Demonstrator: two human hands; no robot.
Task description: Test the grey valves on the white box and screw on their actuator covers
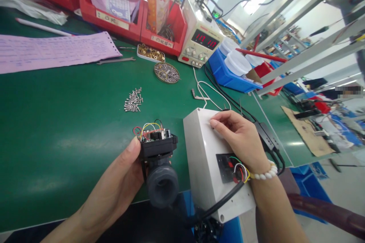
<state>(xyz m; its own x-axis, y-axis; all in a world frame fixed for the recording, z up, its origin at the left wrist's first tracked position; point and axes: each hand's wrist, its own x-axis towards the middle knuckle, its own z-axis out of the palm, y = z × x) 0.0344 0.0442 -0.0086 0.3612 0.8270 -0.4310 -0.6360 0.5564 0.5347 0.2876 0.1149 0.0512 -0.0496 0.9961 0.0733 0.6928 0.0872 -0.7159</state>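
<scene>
My left hand (pixel 125 171) is wrapped round a black device (pixel 158 146) with an open top, where a circuit board and thin red, yellow and white wires show. A grey threaded pipe end (pixel 162 186) faces me below it. My right hand (pixel 242 136) rests over a white box (pixel 202 159), thumb and forefinger pinched near its upper edge; whatever they may hold is too small to name. Coloured wires (pixel 241 172) and a thick black cable (pixel 225 201) run at a black panel in the box's face.
Loose screws (pixel 133 100) lie on the green mat (pixel 71 121). Behind are a round dish of screws (pixel 167 73), a tray of brass parts (pixel 151 52), red bins (pixel 114 26), a power supply (pixel 199 34) and a blue bin (pixel 228 76). A pink sheet (pixel 57 51) lies left.
</scene>
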